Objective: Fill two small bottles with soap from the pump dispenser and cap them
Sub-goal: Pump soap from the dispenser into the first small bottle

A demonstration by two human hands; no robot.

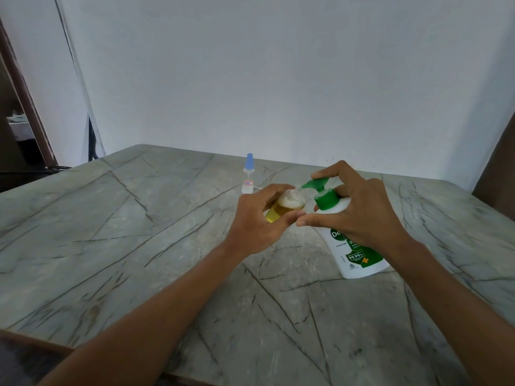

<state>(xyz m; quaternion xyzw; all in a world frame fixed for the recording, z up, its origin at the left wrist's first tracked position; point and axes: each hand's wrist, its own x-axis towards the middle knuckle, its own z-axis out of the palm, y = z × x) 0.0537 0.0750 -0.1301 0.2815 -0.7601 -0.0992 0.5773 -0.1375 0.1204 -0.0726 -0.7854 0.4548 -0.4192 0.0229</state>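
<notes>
My left hand [257, 218] grips a small clear bottle [282, 208], tilted, with yellow soap and foam inside. Its open mouth sits right under the nozzle of the green pump head [317, 184]. The white pump dispenser [354, 260] with a green collar stands on the marble table [139, 246]. My right hand [359, 210] wraps the dispenser's neck, with the index finger lying on top of the pump head. A second small clear bottle [248, 179] with a blue cap stands upright behind my left hand.
A white wall rises just beyond the table's far edge. A dark doorway and cables lie at the far left. The table's front edge runs along the bottom left.
</notes>
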